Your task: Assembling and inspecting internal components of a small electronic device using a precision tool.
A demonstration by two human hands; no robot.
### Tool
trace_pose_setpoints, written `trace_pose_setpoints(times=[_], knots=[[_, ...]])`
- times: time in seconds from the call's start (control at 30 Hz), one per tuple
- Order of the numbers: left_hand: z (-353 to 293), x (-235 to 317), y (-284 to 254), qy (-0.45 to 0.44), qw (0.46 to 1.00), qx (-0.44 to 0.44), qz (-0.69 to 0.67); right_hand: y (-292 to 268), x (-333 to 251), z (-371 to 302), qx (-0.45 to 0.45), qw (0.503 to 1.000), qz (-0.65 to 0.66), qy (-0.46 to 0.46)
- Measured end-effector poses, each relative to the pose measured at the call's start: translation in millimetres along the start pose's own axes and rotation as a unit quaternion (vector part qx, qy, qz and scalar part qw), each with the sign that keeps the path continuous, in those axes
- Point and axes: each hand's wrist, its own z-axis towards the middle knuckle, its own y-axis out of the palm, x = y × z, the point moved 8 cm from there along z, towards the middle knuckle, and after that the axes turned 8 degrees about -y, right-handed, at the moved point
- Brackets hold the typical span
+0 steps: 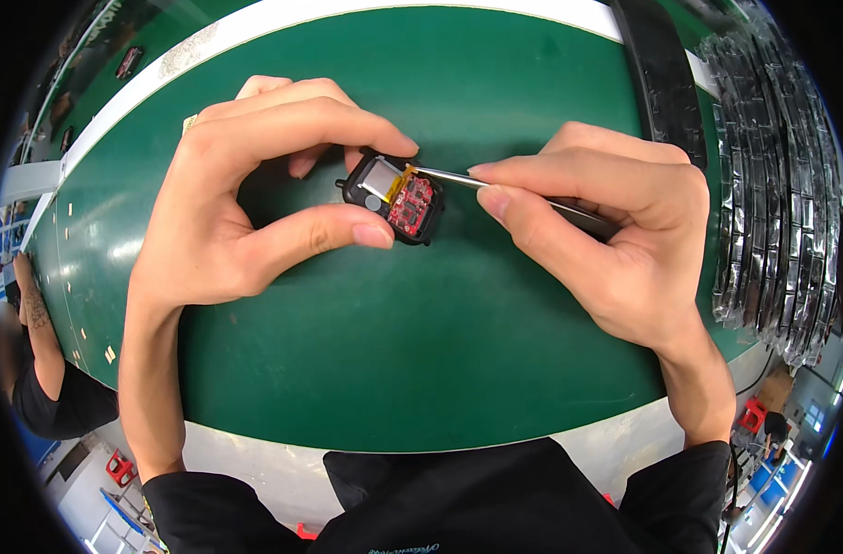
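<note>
device (409,210) at upper centre of frame, pinched by left hand (202,210), long axis sloping down-right; right hand (657,217), farther off, clamps tweezers (452,175), tip leftward at device's upper edge. contact unclear.

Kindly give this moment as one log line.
left hand: holds black device | right hand: metal tool, tip near yellow strip | red circuit board exposed | green table

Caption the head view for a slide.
Left hand grips an open black electronic device; right hand holds metal tweezers near its red circuit board.
</note>
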Motion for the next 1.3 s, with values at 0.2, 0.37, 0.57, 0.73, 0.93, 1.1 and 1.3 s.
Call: trace_pose_setpoints(times=[0.2,0.37,0.57,0.73,0.93,1.1,1.3], knots=[[2,7,2,0.020,1.000,0.006,0.018,2,1,-2,0.005,1.000,-0.004,-0.007],[-1,9,3,0.042,0.999,0.007,0.028,2,-1,-3,0.004,1.000,-0.008,0.019],[1,10,4,0.031,0.999,0.005,0.028,0,0,-4,-0.005,1.000,-0.009,0.006],[0,8,3,0.024,1.000,0.009,0.018,1,-1,-3,0.009,1.000,-0.008,0.009],[2,10,4,0.015,0.999,0.026,0.022,-12,7,-6,0.057,0.997,0.036,0.042],[0,22,0,0.047,0.997,0.028,0.049,-14,3,0,0.110,0.988,0.086,0.063],[3,26,3,0.009,0.999,0.028,0.034,-18,8,-6,0.148,0.986,0.080,-0.009]])
